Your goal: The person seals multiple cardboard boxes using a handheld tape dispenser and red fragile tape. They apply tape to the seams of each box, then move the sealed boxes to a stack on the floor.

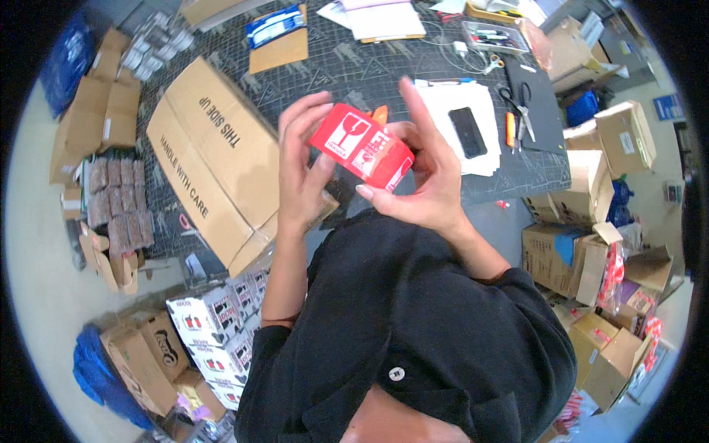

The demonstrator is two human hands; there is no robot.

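Observation:
A roll of red warning packing tape (363,145) with white broken-glass symbols and writing is held up in front of my chest. My left hand (303,149) grips its left end, thumb below and fingers behind. Around the right end curls my right hand (426,166), its thumb under the lower edge and its index finger pointing up. Behind the roll shows a small orange piece (380,114), mostly hidden. Left of my left hand, a closed cardboard box (216,160) with printed handling words lies on the dark patterned table (343,72).
On the right lie a smartphone (467,133) on white paper sheets (437,105), black-handled scissors (524,113) and an orange cutter (510,129). A tray of pens (494,37) stands farther back. Cardboard boxes (554,257) are piled right of the table; printed white cartons (216,332) stand left of me.

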